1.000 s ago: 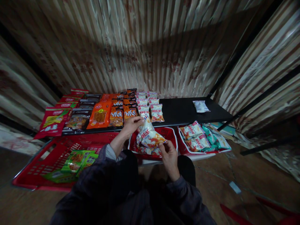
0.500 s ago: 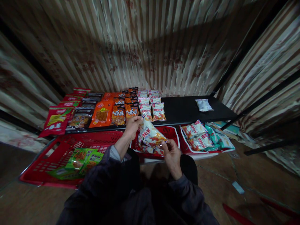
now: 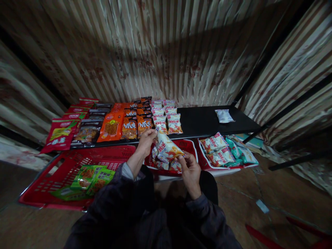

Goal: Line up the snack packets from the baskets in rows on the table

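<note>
A white and orange snack bag [image 3: 167,148] is stretched between my two hands, tilted, above the middle red basket [image 3: 194,152]. My left hand [image 3: 145,143] pinches its upper left corner. At its lower right corner, my right hand [image 3: 190,173] holds the edge between thumb and fingers. More bags of the same kind [image 3: 163,164] lie in the basket below. Just behind my left hand, similar white bags [image 3: 174,123] stand in rows on the black shelf [image 3: 198,119], beside orange and black bags [image 3: 129,128].
Red bags [image 3: 61,134], dark bags [image 3: 86,130] and orange bags [image 3: 111,127] fill the shelf's left. A lone white bag [image 3: 224,116] lies at its right. The left basket [image 3: 38,188] holds green bags [image 3: 85,177]; the right basket [image 3: 220,168] holds white and teal bags [image 3: 241,152].
The held bag has turned slightly and looks narrower between my hands. Both hands keep their grip, and the whole view has shifted a little.
</note>
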Action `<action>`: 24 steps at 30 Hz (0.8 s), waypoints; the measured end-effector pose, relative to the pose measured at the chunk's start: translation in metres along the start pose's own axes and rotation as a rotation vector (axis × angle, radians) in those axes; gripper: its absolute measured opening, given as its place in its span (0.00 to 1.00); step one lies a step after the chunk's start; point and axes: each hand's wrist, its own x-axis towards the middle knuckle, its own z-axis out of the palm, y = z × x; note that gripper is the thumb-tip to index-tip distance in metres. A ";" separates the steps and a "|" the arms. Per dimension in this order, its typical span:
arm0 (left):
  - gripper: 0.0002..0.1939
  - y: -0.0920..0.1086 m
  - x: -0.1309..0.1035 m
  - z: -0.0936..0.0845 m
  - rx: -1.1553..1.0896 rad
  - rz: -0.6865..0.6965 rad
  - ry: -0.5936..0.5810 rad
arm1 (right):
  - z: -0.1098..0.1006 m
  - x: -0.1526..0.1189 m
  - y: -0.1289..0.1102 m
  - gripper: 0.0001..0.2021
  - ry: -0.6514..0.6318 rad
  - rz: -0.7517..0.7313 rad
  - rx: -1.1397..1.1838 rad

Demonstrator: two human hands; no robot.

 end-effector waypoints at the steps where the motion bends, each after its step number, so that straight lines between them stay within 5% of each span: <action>1: 0.09 0.000 0.000 0.000 -0.010 0.005 -0.011 | -0.001 0.000 -0.001 0.12 0.000 -0.044 -0.036; 12: 0.02 -0.004 -0.004 0.004 -0.365 -0.063 -0.056 | -0.005 -0.001 -0.016 0.02 0.000 -0.465 -0.310; 17: 0.09 -0.001 -0.006 0.007 -0.385 -0.094 -0.063 | -0.002 -0.002 -0.021 0.06 -0.050 -0.668 -0.371; 24: 0.06 -0.006 -0.003 0.006 -0.374 -0.092 -0.013 | -0.002 -0.005 -0.013 0.10 -0.143 -0.736 -0.427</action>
